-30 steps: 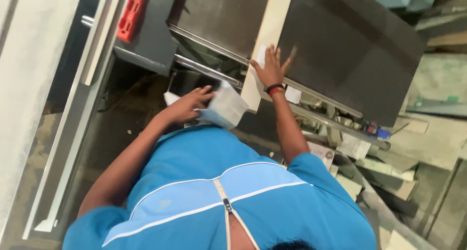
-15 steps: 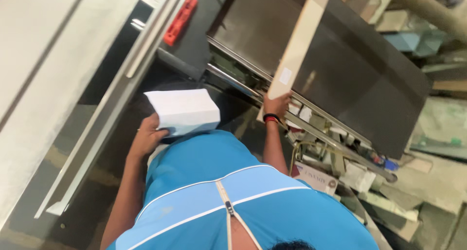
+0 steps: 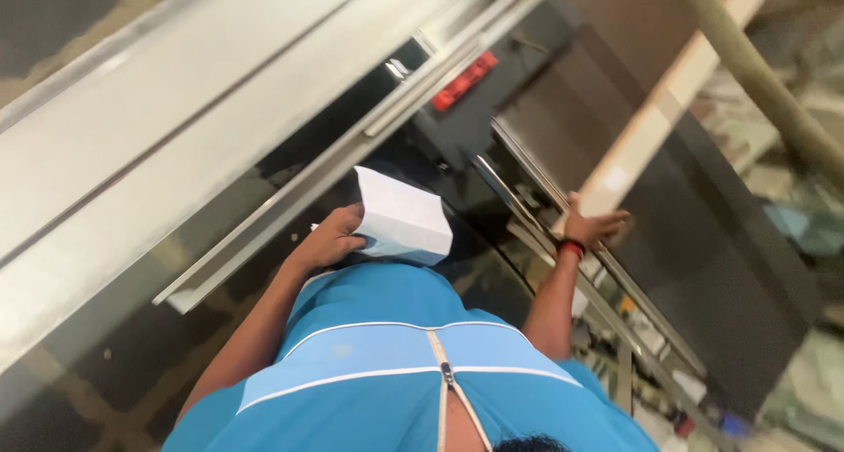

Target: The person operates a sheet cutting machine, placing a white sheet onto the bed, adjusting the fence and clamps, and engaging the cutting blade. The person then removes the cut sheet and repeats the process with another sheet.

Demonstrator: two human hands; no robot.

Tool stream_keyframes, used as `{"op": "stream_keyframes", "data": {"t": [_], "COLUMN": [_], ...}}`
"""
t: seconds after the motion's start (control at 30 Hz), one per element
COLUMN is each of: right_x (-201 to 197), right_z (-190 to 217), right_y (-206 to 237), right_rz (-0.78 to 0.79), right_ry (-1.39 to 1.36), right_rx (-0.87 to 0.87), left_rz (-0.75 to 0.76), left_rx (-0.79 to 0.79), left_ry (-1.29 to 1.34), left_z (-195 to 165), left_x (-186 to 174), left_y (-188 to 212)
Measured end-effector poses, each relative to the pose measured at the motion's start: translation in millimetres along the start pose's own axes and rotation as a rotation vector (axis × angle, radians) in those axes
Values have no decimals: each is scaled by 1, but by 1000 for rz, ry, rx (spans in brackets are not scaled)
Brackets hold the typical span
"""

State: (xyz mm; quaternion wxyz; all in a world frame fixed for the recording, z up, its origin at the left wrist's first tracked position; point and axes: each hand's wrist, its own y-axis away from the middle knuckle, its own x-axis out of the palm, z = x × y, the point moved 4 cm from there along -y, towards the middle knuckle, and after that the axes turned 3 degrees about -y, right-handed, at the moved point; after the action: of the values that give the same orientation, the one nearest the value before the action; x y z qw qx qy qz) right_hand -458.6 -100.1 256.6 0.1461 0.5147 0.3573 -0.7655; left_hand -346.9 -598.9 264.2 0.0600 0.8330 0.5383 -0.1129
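Since half a second ago the camera has swung, so the dark machine top now sits far to the right. The white stack of paper has tipped, with one corner now pointing up and away from the body.

Much is hard to see. The left hand shows only its back and knuckles; its fingers go under the stack and are hidden. The person's blue shirt covers what lies below the chest. The far right side is blurry, and the small things along the machine's near edge cannot be made out.

The paper stack lies just left of the machine top, in front of the red handle. Its long side runs from the left hand toward the machine. The left grip is closed on the stack's left edge, so the stack sticks out to the right of the hand.

The right hand lies flat with fingers spread on the near end of a long pale board. The board stretches across the machine top, up and to the right. This grip is wide, pressing and not clasping.
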Motion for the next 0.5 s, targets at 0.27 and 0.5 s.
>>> {"op": "stream_keyframes", "data": {"t": [0.27, 0.5], "right_x": [-8, -97], "right_z": [127, 245], "right_y": [183, 301], "right_rz": [1367, 1629], "right_ry": [-1546, -1427], "right_rx": [-141, -569], "left_rz": [-324, -647], "left_rx": [-23, -21], "left_ry": [396, 77], "left_z": [3, -26], "left_x": [-70, -119], "left_y": [65, 102]}}
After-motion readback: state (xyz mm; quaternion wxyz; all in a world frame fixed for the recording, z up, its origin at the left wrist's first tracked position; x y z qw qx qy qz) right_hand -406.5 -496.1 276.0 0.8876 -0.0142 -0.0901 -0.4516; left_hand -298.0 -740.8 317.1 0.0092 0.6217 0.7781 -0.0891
